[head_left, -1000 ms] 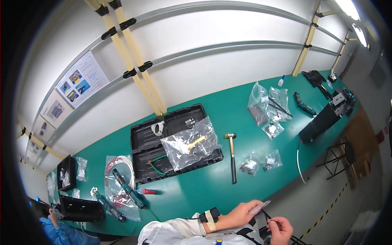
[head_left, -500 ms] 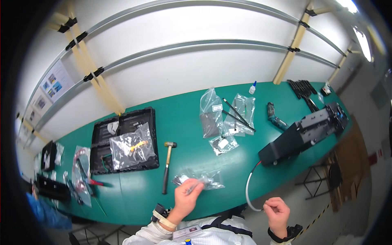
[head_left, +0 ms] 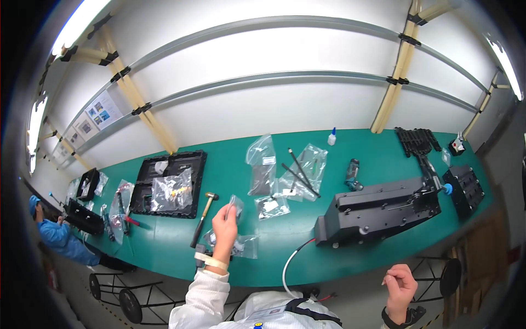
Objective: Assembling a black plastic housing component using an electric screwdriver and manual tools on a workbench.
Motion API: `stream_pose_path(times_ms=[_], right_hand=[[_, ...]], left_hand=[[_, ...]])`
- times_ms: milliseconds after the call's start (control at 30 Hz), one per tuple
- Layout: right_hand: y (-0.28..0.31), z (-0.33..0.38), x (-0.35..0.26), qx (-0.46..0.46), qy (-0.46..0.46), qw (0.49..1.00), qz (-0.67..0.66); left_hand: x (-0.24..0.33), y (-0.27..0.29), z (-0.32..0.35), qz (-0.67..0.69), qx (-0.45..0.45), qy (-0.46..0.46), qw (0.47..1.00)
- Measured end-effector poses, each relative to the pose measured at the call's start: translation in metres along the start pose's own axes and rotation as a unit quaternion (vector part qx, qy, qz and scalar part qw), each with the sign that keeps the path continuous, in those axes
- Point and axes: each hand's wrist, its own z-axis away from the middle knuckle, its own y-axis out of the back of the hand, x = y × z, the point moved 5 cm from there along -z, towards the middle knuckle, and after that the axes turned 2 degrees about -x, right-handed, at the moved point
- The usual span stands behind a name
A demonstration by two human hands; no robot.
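My left hand (head_left: 224,231) is raised over the green table (head_left: 285,260) and pinches a small clear plastic bag (head_left: 234,206) by its edge. Below it lie more small clear bags (head_left: 243,247) of parts. A hammer (head_left: 203,217) with a wooden handle lies just left of that hand. My right hand (head_left: 401,284) hangs off the table's front edge at the lower right, fingers curled, and I cannot see anything in it. A large black machine part (head_left: 381,209) with a white cable (head_left: 292,260) sits between the two hands.
A black tray (head_left: 166,181) with a bagged part stands at the left. Clear bags with black rods (head_left: 299,171), a small white bottle (head_left: 331,137), black parts (head_left: 463,188) at the right. Another person in blue (head_left: 59,237) works at the far left end. Stools stand below the table.
The view has swung left to right across the table. My left hand has lifted a small clear bag off the table; my right hand stays low by the front edge.
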Motion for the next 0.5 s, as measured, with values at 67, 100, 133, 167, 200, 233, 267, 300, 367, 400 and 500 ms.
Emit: stream_pose_path(times_ms=[67, 100, 133, 167, 200, 233, 267, 300, 367, 400, 500], right_hand=[[0.007, -0.012, -0.011, 0.007, 0.027, 1.000, 0.010], [0.009, -0.018, -0.021, 0.003, 0.040, 0.999, 0.021], [0.012, -0.025, -0.031, -0.003, 0.052, 0.998, 0.033], [0.021, -0.029, -0.045, 0.000, 0.077, 0.994, 0.080], [0.032, -0.035, -0.063, 0.005, 0.098, 0.987, 0.126], [0.040, -0.043, -0.084, 0.006, 0.123, 0.980, 0.159], [0.046, -0.051, -0.106, 0.006, 0.149, 0.970, 0.191], [0.049, -0.059, -0.128, 0.009, 0.173, 0.962, 0.213], [0.045, -0.077, -0.166, -0.016, 0.223, 0.943, 0.245], [0.041, -0.083, -0.188, -0.032, 0.243, 0.931, 0.268], [0.019, -0.115, -0.228, -0.117, 0.294, 0.881, 0.353]], left_hand=[[-0.028, 0.001, 0.006, 0.006, -0.025, 0.046, 0.999], [-0.035, 0.005, 0.011, -0.017, -0.018, 0.023, 0.999], [-0.033, 0.004, 0.017, -0.040, -0.009, 0.001, 0.999], [-0.006, -0.005, 0.027, -0.097, -0.003, -0.050, 0.994], [0.029, -0.008, 0.037, -0.153, 0.008, -0.102, 0.983], [0.052, -0.011, 0.044, -0.161, 0.020, -0.119, 0.979], [0.071, -0.017, 0.049, -0.169, 0.034, -0.136, 0.975], [0.086, -0.023, 0.052, -0.150, 0.043, -0.151, 0.976], [0.118, -0.042, 0.059, -0.109, 0.013, -0.171, 0.979], [0.135, -0.052, 0.065, -0.075, -0.020, -0.191, 0.979], [0.169, -0.081, 0.081, -0.010, -0.094, -0.228, 0.969]])
